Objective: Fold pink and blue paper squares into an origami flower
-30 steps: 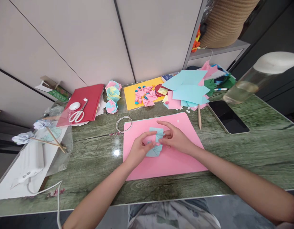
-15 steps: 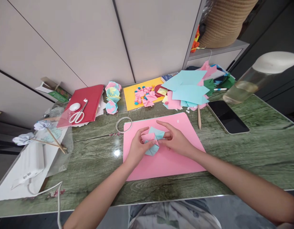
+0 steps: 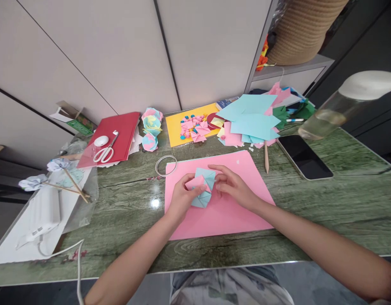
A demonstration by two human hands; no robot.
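One green, wood-grain-patterned tabletop [image 3: 119, 212] carries a flat, rectangular pink paper sheet [image 3: 243, 216], the landmark for all locations below. A flat red rectangular folder [image 3: 124, 127] lies beyond it to the left; a black-screened rectangular phone [image 3: 305, 156] lies to its right, well apart. Both hands are over the sheet, apart from each other. The left hand [image 3: 183, 192] pinches the left side of a folded pale-blue and pink paper piece [image 3: 208, 176], thumb on the near face, fingers mostly hidden behind. The right hand [image 3: 235, 186] is loosely spread at the piece's right edge, index finger extended; contact there cannot be confirmed. The piece is over the middle-left of the sheet; whether it touches the sheet cannot be told. Expected handling: very light, moderately stiff along the creases, easily crushed or sprung open. Grip lightly at the layered pink middle; avoid pressing the thin blue flaps. Its long axis runs roughly from the sheet's near edge toward its far edge, the far flap leaning slightly right. One thin, silvery ring [image 3: 156, 166] overlaps the sheet's far-left corner.
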